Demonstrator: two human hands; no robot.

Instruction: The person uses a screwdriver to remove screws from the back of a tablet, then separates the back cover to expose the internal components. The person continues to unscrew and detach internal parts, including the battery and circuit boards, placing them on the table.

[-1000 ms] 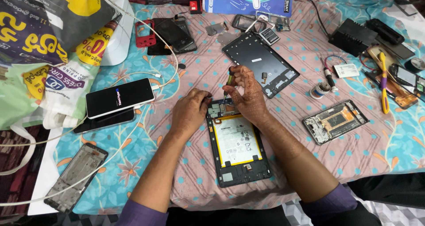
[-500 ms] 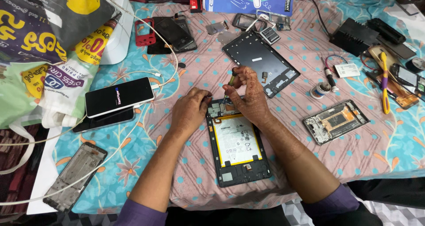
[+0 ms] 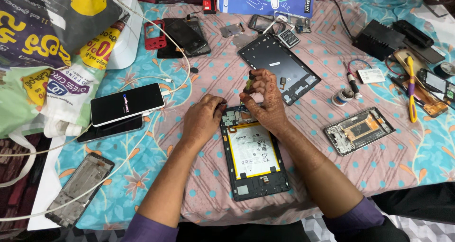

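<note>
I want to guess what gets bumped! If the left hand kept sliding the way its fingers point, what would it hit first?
Probably the right hand, just past the left hand over the top edge of the opened tablet; depth is unclear.

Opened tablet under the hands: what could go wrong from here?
1. The right hand works a screwdriver at the top of the opened tablet; a slip could gouge the exposed white battery just below.
2. The tablet lies on soft patterned cloth, so loosened screws could vanish in the folds.
3. The left hand steadies only the top left corner, so the tablet may shift.
</note>
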